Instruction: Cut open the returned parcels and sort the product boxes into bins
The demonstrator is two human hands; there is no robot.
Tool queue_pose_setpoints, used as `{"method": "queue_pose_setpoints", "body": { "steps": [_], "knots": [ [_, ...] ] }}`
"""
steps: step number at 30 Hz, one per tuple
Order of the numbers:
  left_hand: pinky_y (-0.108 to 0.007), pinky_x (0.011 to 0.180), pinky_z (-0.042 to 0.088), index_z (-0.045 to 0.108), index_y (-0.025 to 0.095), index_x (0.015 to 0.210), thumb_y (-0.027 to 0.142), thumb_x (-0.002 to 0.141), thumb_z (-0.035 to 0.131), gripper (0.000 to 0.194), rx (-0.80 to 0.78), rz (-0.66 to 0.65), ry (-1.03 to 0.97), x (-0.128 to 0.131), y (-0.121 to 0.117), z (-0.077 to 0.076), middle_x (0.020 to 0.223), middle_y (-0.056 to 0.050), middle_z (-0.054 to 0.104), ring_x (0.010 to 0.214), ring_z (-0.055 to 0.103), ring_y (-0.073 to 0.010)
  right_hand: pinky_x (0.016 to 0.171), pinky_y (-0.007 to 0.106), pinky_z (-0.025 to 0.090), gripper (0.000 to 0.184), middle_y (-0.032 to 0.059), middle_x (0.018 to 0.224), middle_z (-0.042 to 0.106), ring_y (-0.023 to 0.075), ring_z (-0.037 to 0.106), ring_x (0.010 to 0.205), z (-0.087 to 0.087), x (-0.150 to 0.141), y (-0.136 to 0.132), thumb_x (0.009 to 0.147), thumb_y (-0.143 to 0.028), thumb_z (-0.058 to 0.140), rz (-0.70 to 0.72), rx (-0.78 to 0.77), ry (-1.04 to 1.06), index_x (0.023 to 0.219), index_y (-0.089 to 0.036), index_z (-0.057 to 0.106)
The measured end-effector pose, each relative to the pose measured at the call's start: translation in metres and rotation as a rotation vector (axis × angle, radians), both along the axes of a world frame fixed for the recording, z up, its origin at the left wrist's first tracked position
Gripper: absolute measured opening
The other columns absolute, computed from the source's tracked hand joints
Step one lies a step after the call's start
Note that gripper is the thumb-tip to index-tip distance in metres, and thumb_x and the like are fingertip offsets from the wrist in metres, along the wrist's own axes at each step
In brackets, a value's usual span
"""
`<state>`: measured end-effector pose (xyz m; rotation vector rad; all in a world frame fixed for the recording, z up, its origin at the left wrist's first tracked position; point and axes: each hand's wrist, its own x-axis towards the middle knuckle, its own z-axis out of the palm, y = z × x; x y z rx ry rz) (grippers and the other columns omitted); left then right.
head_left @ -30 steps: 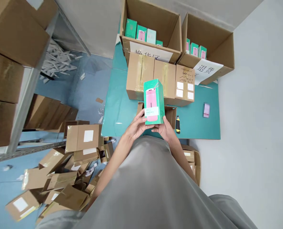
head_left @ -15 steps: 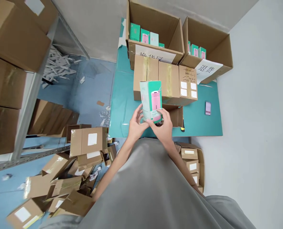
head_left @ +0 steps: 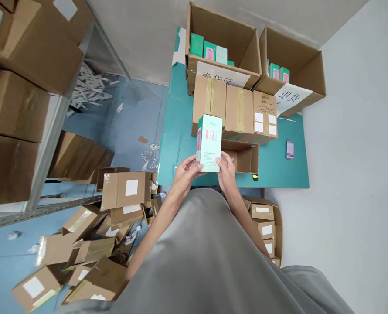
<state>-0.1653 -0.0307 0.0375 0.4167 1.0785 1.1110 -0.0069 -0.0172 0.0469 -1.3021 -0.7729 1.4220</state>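
Both hands hold a pale green product box upright in front of me. A printed side with small coloured pictures and lines of text faces me; a narrow strip of the side with the pink bottle shows on its left. My left hand grips the lower left edge, thumb on the front. On the lower right edge, my right hand is closed with its thumb against the front. Just behind the product box lies an open cardboard box on the green table, partly hidden.
Sealed cartons stand behind the product box. Two big open cartons with green boxes and paper signs are at the back. A phone and a yellow-black cutter lie rightward. Discarded cartons cover the floor at left, beside a shelf.
The product box has been turned, so its pale text side now faces me instead of the pink bottle picture. My right hand has shifted to the right edge. The view has moved slightly.
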Motion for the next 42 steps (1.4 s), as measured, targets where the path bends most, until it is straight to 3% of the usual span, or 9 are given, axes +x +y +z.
{"method": "queue_pose_setpoints", "body": {
  "steps": [6,12,16,20,23,30,34,38,42],
  "knots": [
    [-0.051,0.102,0.068,0.072,0.018,0.132,0.05,0.065,0.1,0.079,0.051,0.104,0.21,-0.003,0.0,-0.006,0.13,-0.015,0.079,0.128,0.073,-0.0374,0.115,0.049,0.063,0.07,0.0154,0.145,0.076,0.0315,0.074,0.137,0.007,-0.003,0.005,0.086,-0.068,0.086,0.026,0.14,-0.215,0.136,-0.027,0.059],
    [-0.034,0.085,0.068,0.069,0.024,0.137,0.043,0.073,0.094,0.071,0.193,0.131,0.542,-0.001,-0.004,0.002,0.153,-0.016,0.064,0.141,0.064,-0.0358,0.12,0.048,0.06,0.076,0.0174,0.16,0.063,0.0304,0.069,0.144,0.015,-0.023,0.006,0.087,-0.056,0.089,0.048,0.241,-0.431,0.148,-0.027,0.053],
    [-0.035,0.089,0.069,0.063,0.027,0.136,0.043,0.072,0.097,0.074,0.197,0.065,0.365,-0.003,-0.004,0.005,0.158,-0.015,0.063,0.146,0.063,-0.0352,0.115,0.047,0.062,0.067,0.017,0.154,0.066,0.0282,0.073,0.135,0.005,-0.023,0.012,0.086,-0.052,0.087,-0.032,0.225,-0.358,0.139,-0.027,0.054],
    [-0.044,0.094,0.071,0.062,0.027,0.137,0.047,0.078,0.093,0.071,0.018,0.01,0.037,-0.01,0.001,-0.001,0.144,-0.012,0.074,0.125,0.077,-0.0307,0.113,0.046,0.063,0.07,0.0155,0.146,0.072,0.0278,0.075,0.13,-0.008,-0.015,0.017,0.081,-0.06,0.091,-0.063,0.126,-0.191,0.13,-0.028,0.054],
    [-0.045,0.096,0.071,0.067,0.024,0.134,0.046,0.076,0.097,0.069,-0.024,-0.008,-0.042,-0.01,0.005,-0.006,0.134,-0.012,0.08,0.119,0.08,-0.0301,0.111,0.046,0.064,0.072,0.0142,0.138,0.077,0.029,0.076,0.129,-0.014,-0.013,0.018,0.078,-0.062,0.094,-0.072,0.069,-0.092,0.128,-0.028,0.055],
    [-0.03,0.079,0.068,0.072,0.023,0.128,0.045,0.062,0.105,0.078,-0.049,0.073,0.029,-0.002,0.014,-0.016,0.138,-0.011,0.077,0.115,0.079,-0.027,0.121,0.051,0.06,0.069,0.0137,0.146,0.074,0.0299,0.072,0.138,-0.015,-0.008,0.023,0.081,-0.056,0.095,-0.059,0.147,-0.131,0.133,-0.028,0.058],
    [-0.031,0.084,0.066,0.07,0.024,0.126,0.047,0.057,0.106,0.081,0.021,0.142,0.2,0.003,0.02,-0.023,0.135,-0.011,0.075,0.121,0.075,-0.0275,0.129,0.054,0.053,0.058,0.0133,0.152,0.069,0.0294,0.067,0.145,-0.006,-0.009,0.021,0.089,-0.046,0.089,-0.074,0.271,-0.306,0.137,-0.029,0.062],
    [-0.032,0.091,0.063,0.067,0.024,0.123,0.045,0.056,0.106,0.081,0.146,0.175,0.391,0.013,0.022,-0.02,0.133,-0.011,0.073,0.123,0.071,-0.0277,0.119,0.05,0.06,0.053,0.0134,0.153,0.064,0.0291,0.066,0.141,-0.002,-0.016,0.021,0.087,-0.042,0.09,-0.058,0.325,-0.421,0.132,-0.028,0.065],
    [-0.031,0.087,0.061,0.062,0.026,0.127,0.042,0.06,0.105,0.081,0.184,0.105,0.377,0.021,0.019,-0.015,0.142,-0.012,0.069,0.132,0.067,-0.0296,0.107,0.043,0.064,0.047,0.0124,0.144,0.067,0.0262,0.07,0.128,-0.009,-0.015,0.027,0.087,-0.041,0.088,-0.148,0.28,-0.413,0.124,-0.027,0.064]
  ]
}}
